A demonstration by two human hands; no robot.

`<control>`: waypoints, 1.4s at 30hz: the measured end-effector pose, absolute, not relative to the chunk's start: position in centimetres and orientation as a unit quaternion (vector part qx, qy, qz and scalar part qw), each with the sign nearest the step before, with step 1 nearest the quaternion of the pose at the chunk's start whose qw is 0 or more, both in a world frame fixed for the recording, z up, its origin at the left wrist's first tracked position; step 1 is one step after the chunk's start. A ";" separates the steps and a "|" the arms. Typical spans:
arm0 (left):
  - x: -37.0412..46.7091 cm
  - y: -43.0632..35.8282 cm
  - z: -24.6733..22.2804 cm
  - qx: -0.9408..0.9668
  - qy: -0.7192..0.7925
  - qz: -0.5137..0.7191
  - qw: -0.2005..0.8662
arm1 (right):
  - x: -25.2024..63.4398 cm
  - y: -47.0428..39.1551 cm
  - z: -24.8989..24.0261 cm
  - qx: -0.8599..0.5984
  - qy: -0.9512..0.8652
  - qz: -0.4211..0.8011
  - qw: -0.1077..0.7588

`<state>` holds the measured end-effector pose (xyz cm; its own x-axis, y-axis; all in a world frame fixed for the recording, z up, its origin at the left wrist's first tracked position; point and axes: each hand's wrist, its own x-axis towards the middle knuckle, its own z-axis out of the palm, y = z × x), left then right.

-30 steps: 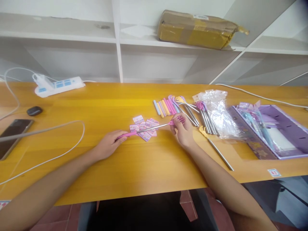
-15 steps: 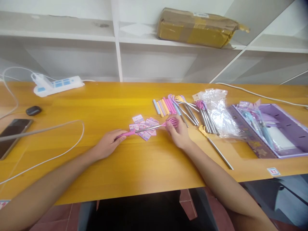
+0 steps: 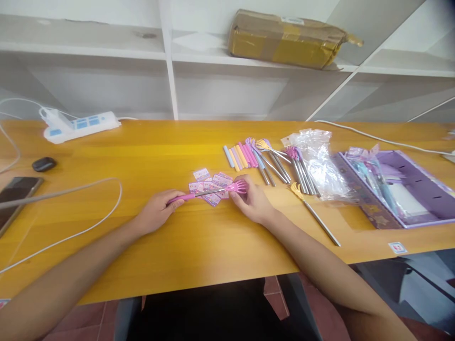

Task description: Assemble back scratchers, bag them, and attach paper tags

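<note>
A pink back scratcher (image 3: 209,192) with a metal rod lies across between my hands. My left hand (image 3: 161,208) is closed round its pink handle. At the other end, the fingers of my right hand (image 3: 250,201) are closed about the pink claw head, covering part of it. Under the rod, small printed cards (image 3: 202,174) are spread on the table. Beyond my right hand lie coloured handle sleeves (image 3: 243,156) in a row. Several more back scratchers (image 3: 304,170) with bare metal rods are grouped beside them, and a yellow-clawed back scratcher (image 3: 314,213) lies apart, nearer the front edge.
Clear plastic bags (image 3: 322,166) lie by a purple box (image 3: 401,222) holding packaged items at the right. A power strip (image 3: 83,126), black case (image 3: 44,164), phone (image 3: 17,196) and white cable (image 3: 115,208) occupy the left. A taped carton (image 3: 284,40) sits on the shelf.
My right hand has moved left with the claw head, so the visible metal rod between my hands is shorter. My left hand keeps its hold on the handle. The view has shifted slightly.
</note>
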<state>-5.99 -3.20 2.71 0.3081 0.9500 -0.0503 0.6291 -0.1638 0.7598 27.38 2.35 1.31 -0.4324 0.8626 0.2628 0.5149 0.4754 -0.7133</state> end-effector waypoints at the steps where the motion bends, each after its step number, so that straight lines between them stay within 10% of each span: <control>1: -6.0 -3.2 2.7 0.728 0.542 0.228 0.354 | 27.3 2.2 1.3 -0.428 -0.802 0.279 0.310; 22: -6.2 -2.8 2.2 0.762 0.520 0.205 0.327 | 25.1 0.9 1.1 -0.391 -0.874 0.224 0.180; 42: -6.1 -2.8 2.7 0.766 0.509 0.176 0.351 | 26.6 2.7 1.1 -0.390 -0.853 0.252 0.238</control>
<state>-6.10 -2.83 2.72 0.4207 0.9029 -0.0877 0.6558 -0.2359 0.7171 26.61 2.71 1.13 -0.5817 0.7859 0.2097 0.5463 0.5685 -0.6151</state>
